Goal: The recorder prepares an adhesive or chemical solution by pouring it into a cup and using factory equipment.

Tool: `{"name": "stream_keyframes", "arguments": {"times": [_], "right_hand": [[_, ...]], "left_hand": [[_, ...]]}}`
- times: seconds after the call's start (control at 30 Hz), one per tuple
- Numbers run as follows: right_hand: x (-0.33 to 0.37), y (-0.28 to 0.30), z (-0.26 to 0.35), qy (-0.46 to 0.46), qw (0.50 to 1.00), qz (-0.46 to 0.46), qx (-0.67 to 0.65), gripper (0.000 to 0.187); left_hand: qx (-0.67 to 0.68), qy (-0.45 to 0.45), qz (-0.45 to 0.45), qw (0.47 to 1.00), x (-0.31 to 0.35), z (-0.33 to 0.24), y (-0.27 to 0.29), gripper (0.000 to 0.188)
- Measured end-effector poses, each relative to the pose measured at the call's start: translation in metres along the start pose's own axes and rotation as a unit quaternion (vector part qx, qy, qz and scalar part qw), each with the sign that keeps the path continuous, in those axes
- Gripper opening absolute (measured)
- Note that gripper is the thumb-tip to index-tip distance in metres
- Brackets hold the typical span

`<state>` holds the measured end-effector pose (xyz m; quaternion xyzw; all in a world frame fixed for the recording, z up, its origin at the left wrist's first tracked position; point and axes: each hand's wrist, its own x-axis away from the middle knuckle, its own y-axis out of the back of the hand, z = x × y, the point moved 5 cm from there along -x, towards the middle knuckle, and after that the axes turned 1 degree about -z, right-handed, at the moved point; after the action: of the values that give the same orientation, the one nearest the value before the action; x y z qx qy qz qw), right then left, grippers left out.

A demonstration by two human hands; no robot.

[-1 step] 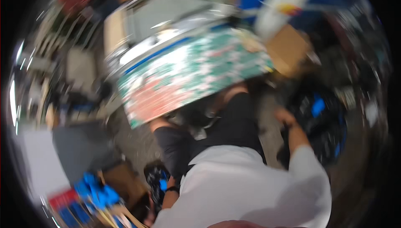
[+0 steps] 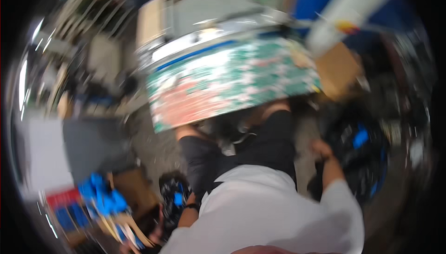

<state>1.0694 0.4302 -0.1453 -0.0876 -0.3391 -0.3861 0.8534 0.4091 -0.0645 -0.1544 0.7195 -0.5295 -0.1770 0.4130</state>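
Observation:
My right hand (image 2: 321, 149) hangs beside my right thigh, next to a large black plastic bag (image 2: 341, 124) with bright blue pieces (image 2: 360, 137) in it. Motion smears its fingers, and whether they touch the bag is unclear. My left hand (image 2: 191, 199), above a dark wristband, is low by my left hip. It is close to a smaller black bag (image 2: 168, 186) that also shows some blue. The fingers of this hand are mostly hidden. Ahead of my knees stands a table with a green, white and red patterned top (image 2: 260, 75).
Behind the patterned top is grey and silver machinery (image 2: 209, 7). A cardboard box (image 2: 338, 72) stands at its right, near a pale slanted column (image 2: 353, 14). At lower left are a blue bundle (image 2: 104, 196), a brown carton (image 2: 134, 191) and a grey panel (image 2: 95, 147).
The whole view has swung, so the table and machinery appear farther right and slightly higher. My right hand appears slightly lower in the picture. Neither hand visibly takes or releases anything.

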Motion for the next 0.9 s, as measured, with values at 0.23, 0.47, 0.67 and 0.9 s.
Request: {"name": "stream_keyframes", "arguments": {"times": [0.23,0.47,0.67,0.9], "right_hand": [[0.011,-0.119,-0.072,-0.312,0.947,-0.071,0.026,0.019],[-0.012,-0.098,0.002,-0.283,0.934,-0.061,-0.209,0.026],[-0.045,-0.017,-0.150,-0.374,0.919,-0.007,-0.124,0.024],[-0.071,-0.066,-0.081,-0.459,0.868,0.031,-0.188,0.037]], "left_hand": [[0.080,0.365,0.200,0.906,0.014,-0.069,0.031,0.050],[0.120,0.473,0.148,0.860,-0.015,-0.141,0.100,0.057],[0.209,0.568,0.012,0.796,-0.041,-0.165,0.092,0.056],[0.245,0.645,-0.039,0.723,-0.036,-0.168,0.099,0.056]]}}
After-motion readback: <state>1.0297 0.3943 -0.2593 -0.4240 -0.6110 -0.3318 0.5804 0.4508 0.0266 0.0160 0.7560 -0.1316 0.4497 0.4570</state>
